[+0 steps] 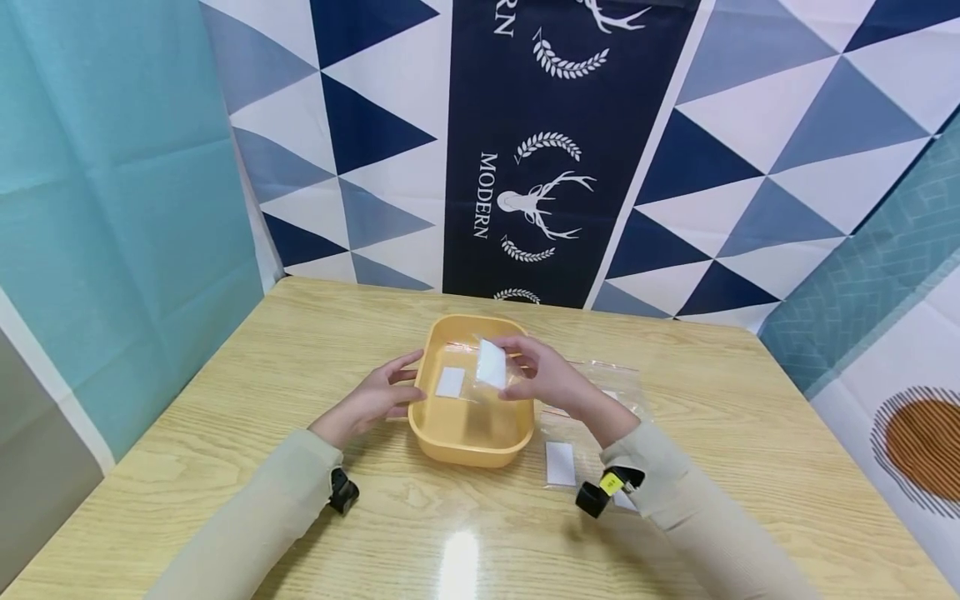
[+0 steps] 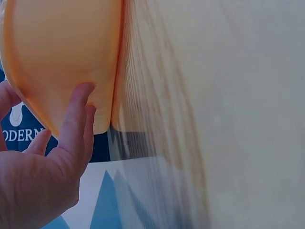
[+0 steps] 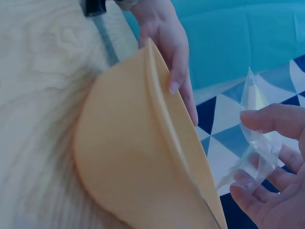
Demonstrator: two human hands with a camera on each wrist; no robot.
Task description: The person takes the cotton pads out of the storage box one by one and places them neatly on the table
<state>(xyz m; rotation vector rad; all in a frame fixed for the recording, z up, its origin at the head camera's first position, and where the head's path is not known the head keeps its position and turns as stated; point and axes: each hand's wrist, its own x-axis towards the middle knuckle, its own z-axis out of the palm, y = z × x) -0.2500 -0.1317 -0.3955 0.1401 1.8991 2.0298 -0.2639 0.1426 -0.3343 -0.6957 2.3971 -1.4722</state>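
A light orange plastic basin (image 1: 468, 454) stands on the table. At its left side my left hand (image 1: 378, 396) holds the rim, thumb tip over the edge and other fingers against the outer wall (image 2: 62, 57). Above the basin, my right hand (image 1: 551, 375) pinches a clear zip bag (image 3: 259, 148) with a white card-like piece (image 1: 491, 364) in it, between thumb and fingers. Inside the basin lies another clear bag with a white piece (image 1: 450, 382). In the left wrist view the bags are out of sight.
Several more clear bags with white pieces (image 1: 560, 463) lie on the wooden table (image 1: 420, 533) right of the basin, partly hidden under my right forearm. A patterned cloth (image 1: 390, 142) hangs behind the table, and a teal cloth (image 1: 127, 183) hangs at the left.
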